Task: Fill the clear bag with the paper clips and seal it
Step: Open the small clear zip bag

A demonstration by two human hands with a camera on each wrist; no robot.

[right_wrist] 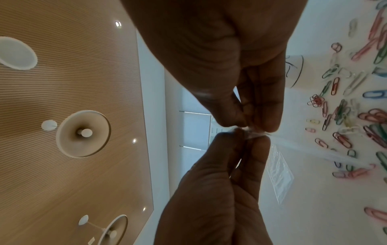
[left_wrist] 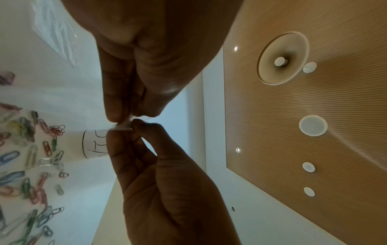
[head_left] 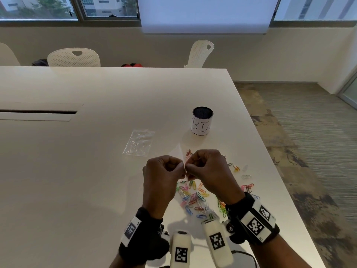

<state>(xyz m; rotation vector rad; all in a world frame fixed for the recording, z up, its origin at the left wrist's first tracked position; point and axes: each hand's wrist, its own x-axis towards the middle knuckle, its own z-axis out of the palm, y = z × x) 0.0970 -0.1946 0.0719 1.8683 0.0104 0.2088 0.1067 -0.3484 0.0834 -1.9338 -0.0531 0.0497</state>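
A small clear bag (head_left: pixel 181 152) hangs in the air between my hands, above the table. My left hand (head_left: pixel 180 171) and right hand (head_left: pixel 189 168) each pinch its top edge between thumb and forefinger, fingertips almost touching. The left wrist view shows my left hand (left_wrist: pixel 125 116) above and my right hand (left_wrist: pixel 122 132) below, with the bag's rim (left_wrist: pixel 123 126) pinched between them. In the right wrist view the bag (right_wrist: pixel 297 146) trails off toward the table. Several coloured paper clips (head_left: pixel 193 196) lie scattered on the white table (head_left: pixel 77 171) beneath and right of my hands. I cannot tell whether the bag holds any clips.
A flat stack of clear bags (head_left: pixel 139 145) lies left of my hands. A dark cup with a white label reading BIN (head_left: pixel 202 123) stands farther back. The table's right edge (head_left: pixel 270 171) runs close to the clips. A cable slot (head_left: pixel 38 112) sits far left.
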